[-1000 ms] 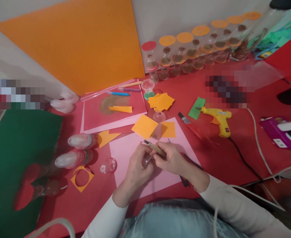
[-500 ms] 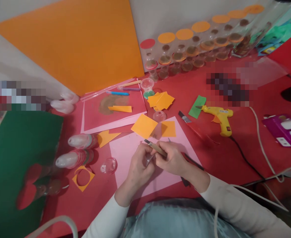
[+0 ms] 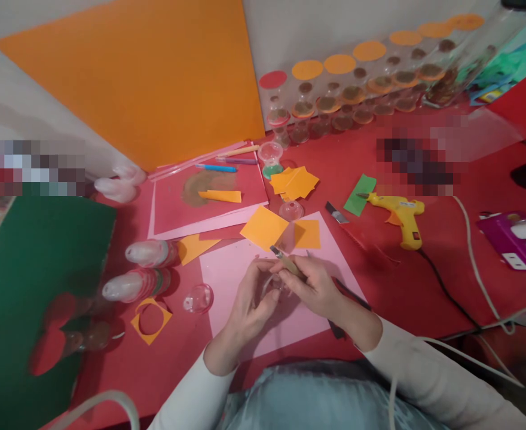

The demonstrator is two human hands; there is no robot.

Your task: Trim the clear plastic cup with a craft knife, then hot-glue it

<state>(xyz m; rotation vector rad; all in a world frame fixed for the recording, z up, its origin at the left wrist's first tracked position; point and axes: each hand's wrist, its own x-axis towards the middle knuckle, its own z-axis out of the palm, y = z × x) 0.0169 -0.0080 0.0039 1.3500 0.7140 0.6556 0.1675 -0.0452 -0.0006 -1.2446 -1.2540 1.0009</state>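
My left hand (image 3: 254, 301) curls around a clear plastic dome lid (image 3: 275, 288), partly hidden by the fingers. Close against it, my right hand (image 3: 312, 285) grips a wooden-handled craft knife (image 3: 289, 264), its metal tip pointing up and away to the left. Some right fingertips also reach the lid's rim. Both hands are above a pink sheet (image 3: 227, 269). Just beyond them lie an orange paper square (image 3: 264, 227) and a second orange square (image 3: 308, 233). Another clear lid (image 3: 198, 298) rests left of my left hand.
Stacked clear lids (image 3: 149, 254) and an orange cut-out frame (image 3: 150, 321) lie left. A yellow glue gun (image 3: 404, 215), its cord and a utility knife (image 3: 337, 212) are right. Behind stand plastic hourglass shapes (image 3: 305, 107) along the wall. An orange board (image 3: 146, 77) leans there.
My left fingers have opened out and the dome lid shows more between my hands. The knife tip has shifted slightly right and up. The whole view has moved a little.
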